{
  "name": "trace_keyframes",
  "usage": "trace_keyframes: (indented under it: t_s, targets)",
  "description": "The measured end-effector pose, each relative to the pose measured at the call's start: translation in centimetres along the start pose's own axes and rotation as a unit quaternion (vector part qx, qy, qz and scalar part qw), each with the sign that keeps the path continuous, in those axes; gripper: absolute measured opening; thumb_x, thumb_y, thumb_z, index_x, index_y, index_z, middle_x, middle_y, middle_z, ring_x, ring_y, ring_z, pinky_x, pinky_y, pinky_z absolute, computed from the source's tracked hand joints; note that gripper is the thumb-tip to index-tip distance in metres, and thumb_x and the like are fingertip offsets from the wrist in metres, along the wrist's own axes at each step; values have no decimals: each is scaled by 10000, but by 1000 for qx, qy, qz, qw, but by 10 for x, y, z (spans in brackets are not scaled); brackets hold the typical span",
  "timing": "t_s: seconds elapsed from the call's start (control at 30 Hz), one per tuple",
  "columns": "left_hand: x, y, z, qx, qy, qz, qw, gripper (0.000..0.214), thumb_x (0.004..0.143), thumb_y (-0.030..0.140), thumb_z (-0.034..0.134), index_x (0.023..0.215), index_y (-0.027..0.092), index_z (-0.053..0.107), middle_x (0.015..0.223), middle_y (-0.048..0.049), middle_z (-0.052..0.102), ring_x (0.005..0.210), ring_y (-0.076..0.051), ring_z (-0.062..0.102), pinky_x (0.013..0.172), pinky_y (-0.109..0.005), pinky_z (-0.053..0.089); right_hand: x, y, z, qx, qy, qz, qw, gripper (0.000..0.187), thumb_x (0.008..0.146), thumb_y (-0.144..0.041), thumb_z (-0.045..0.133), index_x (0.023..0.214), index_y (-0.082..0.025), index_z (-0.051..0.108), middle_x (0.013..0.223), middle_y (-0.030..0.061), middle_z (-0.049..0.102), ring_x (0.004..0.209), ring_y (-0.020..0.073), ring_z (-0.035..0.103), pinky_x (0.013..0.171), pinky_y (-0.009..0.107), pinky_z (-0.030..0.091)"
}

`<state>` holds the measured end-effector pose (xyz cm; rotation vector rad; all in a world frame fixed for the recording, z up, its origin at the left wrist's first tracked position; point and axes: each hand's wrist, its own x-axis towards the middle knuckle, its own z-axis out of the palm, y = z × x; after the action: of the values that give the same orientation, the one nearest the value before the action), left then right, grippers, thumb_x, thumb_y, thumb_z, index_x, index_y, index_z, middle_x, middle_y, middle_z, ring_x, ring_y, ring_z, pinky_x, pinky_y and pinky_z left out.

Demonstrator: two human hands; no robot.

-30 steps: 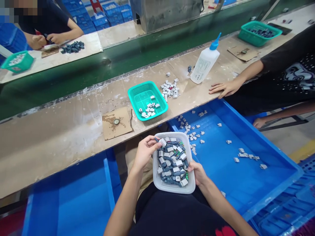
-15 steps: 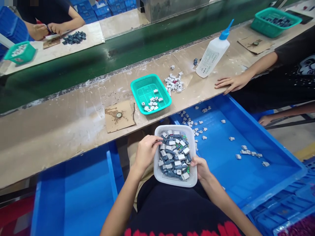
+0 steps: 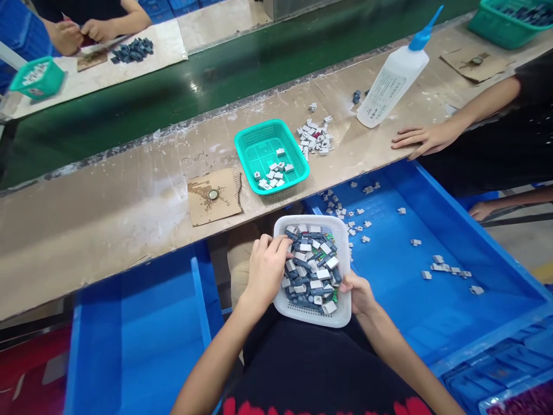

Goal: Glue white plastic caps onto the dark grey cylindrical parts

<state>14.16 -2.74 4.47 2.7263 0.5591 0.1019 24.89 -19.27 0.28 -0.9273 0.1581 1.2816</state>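
A white mesh basket [image 3: 345, 271] rests on my lap, full of several small grey and white plastic parts [image 3: 311, 271]. My left hand [image 3: 265, 271] lies over the basket's left rim, fingers curled into the parts; what they grip is hidden. My right hand [image 3: 358, 293] clasps the basket's lower right corner. A teal basket [image 3: 249, 144] with a few white parts stands on the bench ahead, a small pile of white parts [image 3: 316, 138] beside it.
A glue bottle [image 3: 391, 78] stands at the bench's right. A cardboard scrap [image 3: 215, 196] with a small cap lies left of the teal basket. Blue crates [image 3: 432, 311] flank me, the right one scattered with parts. A co-worker's hand [image 3: 421, 138] rests on the bench; another person works across the green conveyor [image 3: 173, 92].
My left hand has slid from the basket's upper left edge down into the parts. The view has tilted, shifting the bench and baskets slightly up and right.
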Motion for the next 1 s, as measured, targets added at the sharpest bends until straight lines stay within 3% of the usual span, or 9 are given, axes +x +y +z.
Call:
trace_keyframes:
  t_s: [0.13, 0.23, 0.47, 0.67, 0.87, 1.0]
  targets:
    - [2, -3, 2, 26, -33, -9, 999, 299, 852, 42, 438, 1116, 168, 499, 970, -63, 632, 856, -236, 421, 734, -359, 362, 1, -1, 1, -2, -10, -1, 1000, 664, 420, -110, 485, 1065, -235, 583, 892, 22, 697, 783, 258, 631, 667, 363, 526]
    - [9, -7, 2, 28, -63, -4, 998, 276, 837, 16, 428, 1066, 153, 496, 848, -64, 614, 816, -235, 417, 714, -353, 356, 1, -2, -1, -10, -17, 2, 1000, 628, 428, -114, 487, 1035, -231, 601, 893, 25, 696, 733, 239, 625, 637, 349, 524]
    - [25, -15, 3, 20, -100, -2, 995, 165, 830, 32, 433, 919, 153, 499, 847, -82, 587, 806, -233, 418, 695, -353, 326, 2, 1, -5, -37, -10, 6, 999, 687, 429, -93, 513, 1097, -241, 579, 884, 17, 697, 757, 238, 627, 594, 302, 510]
    - [16, -15, 6, -24, -131, -14, 991, 206, 818, 25, 404, 861, 153, 561, 838, -89, 574, 827, -240, 420, 719, -363, 333, 2, 7, -5, -9, -36, 12, 999, 667, 457, -99, 500, 1104, -238, 586, 925, 23, 698, 859, 256, 628, 674, 332, 520]
    - [9, -17, 3, -102, -120, -43, 986, 209, 821, 68, 429, 842, 154, 618, 888, -96, 593, 863, -261, 427, 748, -383, 357, 7, 6, -6, -15, -46, 11, 999, 702, 447, -97, 496, 1134, -214, 577, 938, 27, 702, 849, 267, 633, 694, 354, 522]
    - [10, -20, -10, -187, -68, -90, 976, 185, 875, 163, 427, 945, 182, 597, 926, -60, 625, 872, -213, 518, 778, -335, 412, 9, 5, -4, 0, -39, 7, 999, 674, 444, -117, 485, 1103, -202, 596, 947, 34, 706, 843, 280, 635, 705, 380, 519]
